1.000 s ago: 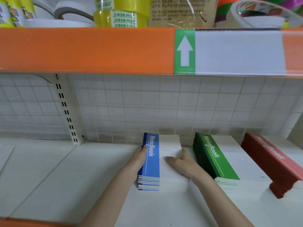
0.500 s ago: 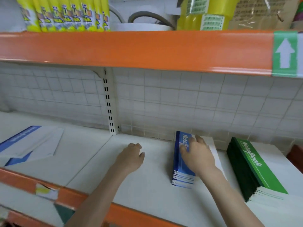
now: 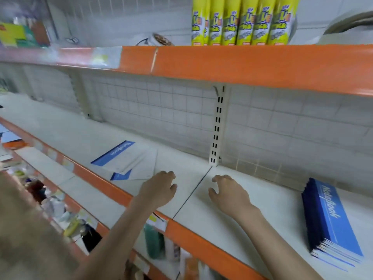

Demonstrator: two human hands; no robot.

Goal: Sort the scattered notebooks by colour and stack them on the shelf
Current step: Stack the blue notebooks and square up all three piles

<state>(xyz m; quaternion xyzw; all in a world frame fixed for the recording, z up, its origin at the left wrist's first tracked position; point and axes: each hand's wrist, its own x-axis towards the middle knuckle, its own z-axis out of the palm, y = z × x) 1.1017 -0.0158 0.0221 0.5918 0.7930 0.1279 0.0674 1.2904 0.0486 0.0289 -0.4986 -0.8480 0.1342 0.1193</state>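
Observation:
A neat stack of blue notebooks (image 3: 331, 225) stands on the white shelf (image 3: 232, 225) at the far right. Two loose blue-and-white notebooks (image 3: 125, 158) lie overlapping on the shelf to the left, near its orange front edge. My left hand (image 3: 159, 190) hovers over the shelf just right of those loose notebooks, fingers loosely curled and holding nothing. My right hand (image 3: 228, 193) hovers beside it, across the seam in the shelf, also loosely curled and empty. The green and red stacks are out of view.
An orange-edged upper shelf (image 3: 242, 63) overhangs, carrying yellow tubes (image 3: 242, 21). A slotted white upright (image 3: 217, 126) runs down the tiled back wall. Lower shelves (image 3: 60, 209) with mixed goods sit below left.
The view has swung left. My right hand has let go of the blue stack and moved left beside my left hand, which has also moved left toward the loose notebooks.

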